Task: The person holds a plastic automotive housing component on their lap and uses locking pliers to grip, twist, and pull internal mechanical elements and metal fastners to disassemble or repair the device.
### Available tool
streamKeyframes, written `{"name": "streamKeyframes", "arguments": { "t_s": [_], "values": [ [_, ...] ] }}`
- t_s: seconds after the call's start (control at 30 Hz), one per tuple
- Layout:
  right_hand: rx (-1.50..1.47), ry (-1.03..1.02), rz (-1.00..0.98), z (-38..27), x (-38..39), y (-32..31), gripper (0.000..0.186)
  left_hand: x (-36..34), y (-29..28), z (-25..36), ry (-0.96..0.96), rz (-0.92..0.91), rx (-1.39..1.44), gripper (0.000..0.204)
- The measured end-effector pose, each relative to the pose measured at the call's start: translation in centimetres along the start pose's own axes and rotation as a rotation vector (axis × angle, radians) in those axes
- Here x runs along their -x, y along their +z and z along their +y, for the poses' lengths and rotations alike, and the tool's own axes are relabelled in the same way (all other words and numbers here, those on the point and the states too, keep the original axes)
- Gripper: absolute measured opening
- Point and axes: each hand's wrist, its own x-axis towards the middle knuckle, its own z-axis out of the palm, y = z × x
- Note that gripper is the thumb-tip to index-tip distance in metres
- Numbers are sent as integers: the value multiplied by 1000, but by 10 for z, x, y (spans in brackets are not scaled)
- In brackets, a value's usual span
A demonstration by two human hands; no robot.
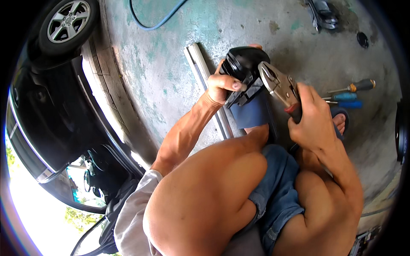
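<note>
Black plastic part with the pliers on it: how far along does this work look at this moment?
Done: the black plastic part is off any vehicle, held up in the left hand over the concrete floor. In hand: the right hand grips locking pliers, their jaws at the part's edge. Left: whatever the jaws are working on looks unfinished; three screwdrivers lie unused on the floor.

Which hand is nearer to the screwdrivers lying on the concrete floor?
The right. The right hand, gripping the locking pliers, sits just left of the screwdrivers. The left hand holds the black plastic part farther left.
</note>
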Motion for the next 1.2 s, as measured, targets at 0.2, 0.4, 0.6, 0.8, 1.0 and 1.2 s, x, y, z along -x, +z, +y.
{"name": "streamKeyframes", "arguments": {
  "t_s": [0.2,0.4,0.6,0.8,1.0,1.2],
  "values": [
    [13,-58,-3,3,-12,-1,61,1,-9,0,-104,-13,137,90],
    [-95,-22,35,10,-26,2,56,-6,-9,16,-125,118,-122,50],
    [-151,-5,95,-2,-34,-6,47,-5,38,37,174,161,-442,63],
    [-98,330,-57,4,-21,-14,41,-27,32,34,521,90,-1306,79],
    [-137,449,-152,0,-31,0,38,-9,31,24,626,197,-1597,79],
    [-123,97,85,-5,-21,-8,48,-10,15,24,110,89,-342,94]
  ]
}}
